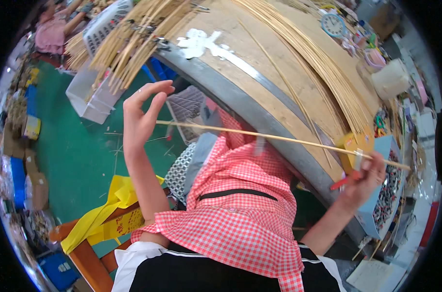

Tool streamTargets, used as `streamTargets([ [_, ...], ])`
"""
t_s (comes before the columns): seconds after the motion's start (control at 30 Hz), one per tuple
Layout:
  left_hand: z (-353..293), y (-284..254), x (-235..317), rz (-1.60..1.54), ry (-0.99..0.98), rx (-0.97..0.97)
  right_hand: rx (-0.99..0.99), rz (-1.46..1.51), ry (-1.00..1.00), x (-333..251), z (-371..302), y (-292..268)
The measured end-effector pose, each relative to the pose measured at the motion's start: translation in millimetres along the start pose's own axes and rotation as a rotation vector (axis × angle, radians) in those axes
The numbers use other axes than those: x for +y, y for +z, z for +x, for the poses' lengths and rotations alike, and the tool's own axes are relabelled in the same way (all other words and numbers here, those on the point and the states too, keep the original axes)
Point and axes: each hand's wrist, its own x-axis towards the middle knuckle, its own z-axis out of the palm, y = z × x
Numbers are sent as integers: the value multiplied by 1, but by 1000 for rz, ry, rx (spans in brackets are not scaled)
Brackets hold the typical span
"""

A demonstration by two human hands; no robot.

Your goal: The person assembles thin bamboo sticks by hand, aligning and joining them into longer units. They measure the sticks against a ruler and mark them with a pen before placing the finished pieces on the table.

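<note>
A long thin bamboo stick (279,139) slants across in front of me, over my lap and the table edge. At its right end my right hand (362,184) is closed, slightly blurred, on the stick and a small red-handled tool (344,183). A pale metal-like part shows beside the fingers; the tool's exact kind is unclear. My left hand (142,114) is raised by the stick's left end, thumb and fingers apart. Whether its palm touches the stick is hidden. A small blurred greyish piece (260,145) shows just under the stick's middle.
The wooden table (221,73) carries a long bundle of bamboo sticks (323,63), a metal strip (250,70) and white pieces (196,44). A blue bin (376,209) of small parts stands right. More sticks (138,44) jut out at left. A chair (85,258) with yellow cloth is lower left.
</note>
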Motion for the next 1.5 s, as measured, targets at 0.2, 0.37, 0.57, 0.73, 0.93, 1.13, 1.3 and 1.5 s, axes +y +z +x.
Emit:
streamTargets([
  [0.2, 2, -11, -45, 37, 23, 53, 8, 348, -14, -12, 36, -72],
  [0.37, 2, 14, -31, 283, 129, -76, -52, 388, 8, -11, 44, -111],
  [0.57, 1, 28, -33, -73, 81, -184, 300, -90, 2, -43, 43, -109],
  [0.73, 8, 19, -51, -83, -61, 144, 299, -336, -85, -70, 29, -140],
  [0.93, 62, -46, -57, 365, -77, 552, 377, -376, -61, -32, 38, -193],
  [1.13, 125, -124, -61, 721, 161, 709, 295, -284, -32, -4, 50, -172],
  [1.3, 94, -100, 23, 564, 285, 736, 263, -418, -37, -8, 30, -138],
  [1.5, 39, -33, 18, 216, 164, 381, 113, -507, 105, 6, 34, -62],
])
